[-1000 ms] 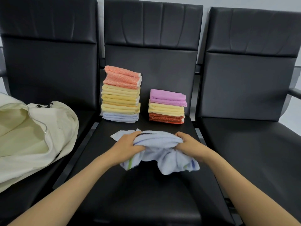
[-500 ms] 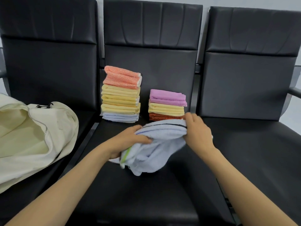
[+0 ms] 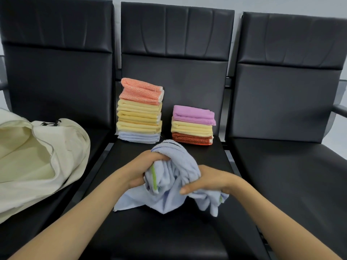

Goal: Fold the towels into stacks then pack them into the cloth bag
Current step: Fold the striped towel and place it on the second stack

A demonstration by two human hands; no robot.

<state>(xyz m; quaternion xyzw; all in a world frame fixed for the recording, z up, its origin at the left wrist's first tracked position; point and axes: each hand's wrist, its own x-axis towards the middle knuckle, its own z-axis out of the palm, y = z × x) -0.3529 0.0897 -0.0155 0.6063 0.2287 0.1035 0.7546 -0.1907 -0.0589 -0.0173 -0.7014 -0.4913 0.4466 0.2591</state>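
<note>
A crumpled light blue towel point(image 3: 170, 192) with green and dark stripes hangs bunched over the middle seat. My left hand point(image 3: 142, 168) grips its upper left part and my right hand point(image 3: 208, 180) clutches its right side. Behind it stand two folded stacks: a tall stack point(image 3: 139, 111) with an orange towel on top, yellow ones below and a pale blue one at the bottom, and a short stack point(image 3: 193, 124) of purple, yellow and rust towels. A cream cloth bag point(image 3: 37, 162) lies open on the left seat.
Three black padded chairs stand in a row; the middle seat point(image 3: 150, 237) holds the towels, the right seat point(image 3: 293, 177) holds nothing. A metal armrest point(image 3: 339, 109) sticks out at the far right.
My right hand has come down and toward me from beside the short stack, gathering the towel into a tighter bunch. My left hand has lifted its part a little higher.
</note>
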